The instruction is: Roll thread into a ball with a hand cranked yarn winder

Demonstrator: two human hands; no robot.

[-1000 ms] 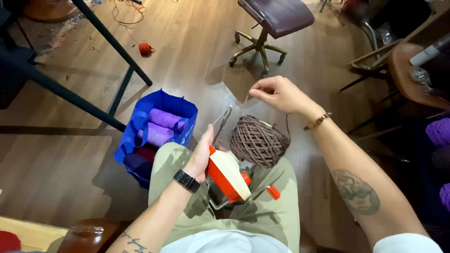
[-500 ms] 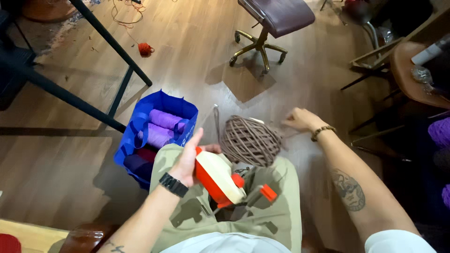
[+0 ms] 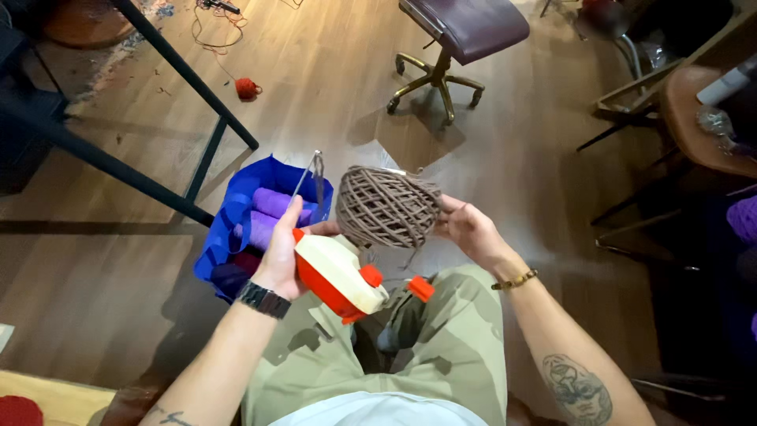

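Just beyond the left hand (image 3: 282,251) stood a blue bag (image 3: 229,229) on the wooden floor (image 3: 331,87), with purple yarn rolls (image 3: 264,217) inside it, touching the leg of the dark table (image 3: 189,87). Further out from that hand lay a small red yarn ball (image 3: 247,88). A purple-seated swivel chair (image 3: 461,35) stood well beyond the right hand (image 3: 467,229). Nothing lay between the two hands but the winder itself.

The left hand was clasped around the body of the cream and red yarn winder (image 3: 339,276), which rested on the person's lap, its wire guide arm (image 3: 309,175) rising past the thumb. The right hand cupped the side of the brown yarn cake (image 3: 386,208) sitting on the winder.

Half a second before, the right hand was out to the side of the cake, apart from it; it had since come in against the yarn.
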